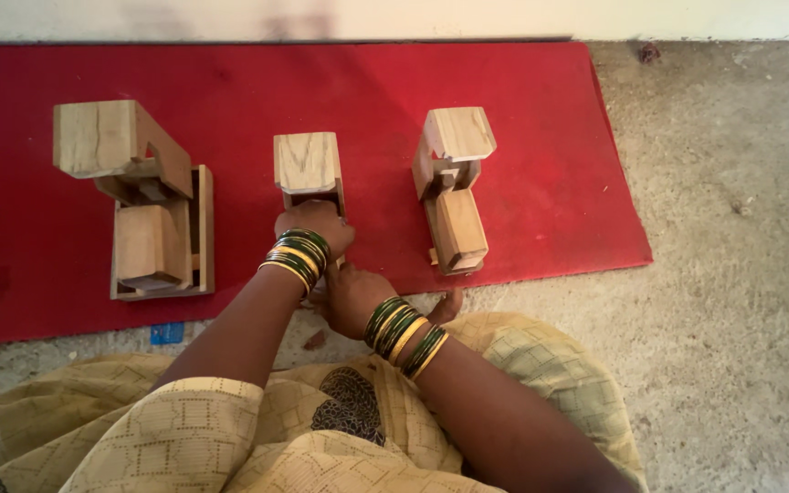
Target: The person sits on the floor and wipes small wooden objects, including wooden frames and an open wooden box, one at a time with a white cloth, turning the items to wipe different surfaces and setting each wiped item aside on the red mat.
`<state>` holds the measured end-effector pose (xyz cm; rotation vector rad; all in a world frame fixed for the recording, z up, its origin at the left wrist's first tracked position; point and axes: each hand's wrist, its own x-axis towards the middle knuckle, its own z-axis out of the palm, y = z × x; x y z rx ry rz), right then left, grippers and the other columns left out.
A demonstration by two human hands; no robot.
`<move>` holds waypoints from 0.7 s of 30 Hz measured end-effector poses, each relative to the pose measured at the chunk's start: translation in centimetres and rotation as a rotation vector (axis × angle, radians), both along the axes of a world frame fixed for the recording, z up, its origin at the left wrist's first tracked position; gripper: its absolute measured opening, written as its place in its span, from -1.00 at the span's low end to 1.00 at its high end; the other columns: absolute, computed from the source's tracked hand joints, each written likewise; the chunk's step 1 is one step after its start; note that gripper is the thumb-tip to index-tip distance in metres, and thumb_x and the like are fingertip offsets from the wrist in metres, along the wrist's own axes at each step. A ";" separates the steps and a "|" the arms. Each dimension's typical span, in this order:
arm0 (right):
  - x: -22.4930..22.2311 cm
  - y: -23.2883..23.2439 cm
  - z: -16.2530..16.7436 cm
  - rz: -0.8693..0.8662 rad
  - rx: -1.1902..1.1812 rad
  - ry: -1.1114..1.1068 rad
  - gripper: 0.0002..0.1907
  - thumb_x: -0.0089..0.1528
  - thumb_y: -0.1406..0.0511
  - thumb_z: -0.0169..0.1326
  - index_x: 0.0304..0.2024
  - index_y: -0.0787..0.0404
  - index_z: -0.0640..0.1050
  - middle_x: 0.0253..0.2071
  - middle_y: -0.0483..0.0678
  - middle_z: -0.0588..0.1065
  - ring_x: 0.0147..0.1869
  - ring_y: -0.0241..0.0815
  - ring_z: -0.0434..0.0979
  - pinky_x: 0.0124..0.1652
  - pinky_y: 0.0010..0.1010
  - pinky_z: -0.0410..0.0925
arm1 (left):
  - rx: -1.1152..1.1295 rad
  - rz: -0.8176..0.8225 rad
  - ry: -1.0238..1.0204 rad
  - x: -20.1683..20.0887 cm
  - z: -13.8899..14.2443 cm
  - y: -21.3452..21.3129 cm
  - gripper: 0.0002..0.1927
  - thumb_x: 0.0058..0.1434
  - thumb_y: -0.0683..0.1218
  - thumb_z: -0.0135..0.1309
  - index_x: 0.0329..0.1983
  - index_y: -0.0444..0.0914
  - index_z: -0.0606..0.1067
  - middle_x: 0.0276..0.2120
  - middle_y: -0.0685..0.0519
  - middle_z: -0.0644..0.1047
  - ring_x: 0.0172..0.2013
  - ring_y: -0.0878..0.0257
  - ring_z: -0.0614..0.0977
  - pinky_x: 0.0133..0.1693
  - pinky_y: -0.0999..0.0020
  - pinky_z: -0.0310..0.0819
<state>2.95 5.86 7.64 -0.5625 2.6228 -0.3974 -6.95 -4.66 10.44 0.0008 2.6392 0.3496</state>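
- Nearest the camera lies the person's pale yellow patterned garment [230,429], spread over the lap and knees at the bottom of the view.
- Just beyond it the right hand [351,299], with green and gold bangles at the wrist, rests low at the near edge of the red mat [541,110]; its fingers are curled downward, and I cannot tell what its grip holds, if anything.
- The left hand [314,226], also ringed with green and gold bangles, sits just beyond the right one, its grip closed over the near lower part of the middle light wooden block piece [307,162], which stands upright on the mat.
- To the left, well apart, stands a larger wooden assembly [134,196]: a thick block raised over a shallow open wooden frame holding a smaller block.
- To the right, near the middle piece, stands a narrow wooden assembly [454,187] with a chamfered top block and a longer block reaching toward the near mat edge.
- The mat lies on a rough grey concrete floor [732,274], its far edge against a pale wall [413,16].
- A small blue scrap [166,332] lies on the floor just beside the near mat edge, to the left.
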 end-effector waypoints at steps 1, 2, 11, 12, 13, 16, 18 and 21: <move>0.0 0.0 -0.1 0.000 0.002 -0.003 -0.33 0.32 -0.02 0.00 0.21 0.37 0.25 -0.07 0.31 0.51 -0.09 0.21 0.60 -0.12 -0.01 0.48 | -0.009 -0.001 0.007 0.0 0.0 0.1 -0.58 0.21 0.12 -0.01 -0.08 -0.22 0.66 -0.04 -0.13 0.65 -0.01 -0.01 0.67 0.04 0.05 0.55; -0.1 0.1 -0.2 -0.003 0.001 -0.003 -0.32 0.32 -0.02 -0.01 0.22 0.38 0.25 -0.07 0.32 0.51 -0.08 0.21 0.60 -0.12 -0.01 0.48 | -0.019 0.020 -0.013 0.0 0.0 0.2 -0.58 0.20 0.11 -0.01 -0.07 -0.23 0.65 -0.05 -0.13 0.65 -0.01 -0.01 0.68 0.03 0.05 0.55; -0.1 0.1 -0.6 0.058 0.006 0.032 -0.50 0.33 0.05 -0.06 0.09 0.33 0.45 -0.02 0.31 0.50 -0.04 0.18 0.61 -0.11 -0.01 0.49 | -0.105 0.188 0.035 0.7 0.3 1.2 -0.50 0.23 0.15 0.02 -0.02 -0.35 0.57 -0.07 -0.21 0.61 -0.07 -0.10 0.67 -0.02 -0.06 0.52; -0.1 0.1 -0.5 0.048 0.010 0.015 -0.52 0.34 0.06 -0.06 0.06 0.33 0.47 -0.02 0.30 0.51 -0.03 0.16 0.61 -0.10 -0.03 0.49 | -0.053 0.223 0.036 0.9 0.4 1.1 -0.52 0.25 0.16 0.02 -0.04 -0.33 0.58 -0.07 -0.20 0.62 -0.07 -0.09 0.67 -0.04 -0.03 0.56; -0.1 0.1 -0.3 0.036 0.014 0.000 -0.53 0.34 0.06 -0.07 0.04 0.33 0.49 -0.02 0.29 0.52 -0.03 0.15 0.62 -0.09 -0.04 0.49 | -0.002 0.258 0.038 1.1 0.4 1.1 -0.53 0.27 0.16 0.01 -0.07 -0.30 0.60 -0.08 -0.19 0.63 -0.06 -0.08 0.67 -0.06 0.01 0.59; -0.1 0.0 0.1 -0.050 -0.001 -0.083 -0.52 0.32 0.06 -0.04 0.03 0.34 0.47 -0.06 0.28 0.54 -0.03 0.14 0.63 -0.08 -0.06 0.49 | 0.001 0.206 0.149 1.8 0.7 1.0 -0.55 0.36 0.17 -0.04 -0.15 -0.28 0.63 -0.14 -0.16 0.65 -0.13 -0.04 0.70 -0.11 0.01 0.62; -0.1 0.0 0.1 -0.044 -0.033 -0.026 -0.51 0.31 0.08 -0.03 0.06 0.37 0.45 -0.04 0.30 0.53 -0.05 0.17 0.63 -0.10 -0.04 0.49 | -0.014 0.171 0.242 2.3 0.8 0.8 -0.56 0.31 0.17 -0.01 -0.20 -0.28 0.63 -0.17 -0.17 0.63 -0.15 -0.04 0.69 -0.15 0.02 0.62; -0.1 0.0 -0.2 -0.022 -0.035 -0.006 -0.49 0.31 0.07 -0.03 0.06 0.38 0.44 -0.02 0.32 0.51 -0.05 0.18 0.62 -0.10 -0.04 0.50 | -0.028 0.148 0.276 2.4 1.0 0.7 -0.58 0.32 0.16 -0.01 -0.21 -0.27 0.63 -0.19 -0.19 0.63 -0.17 -0.06 0.69 -0.18 0.00 0.63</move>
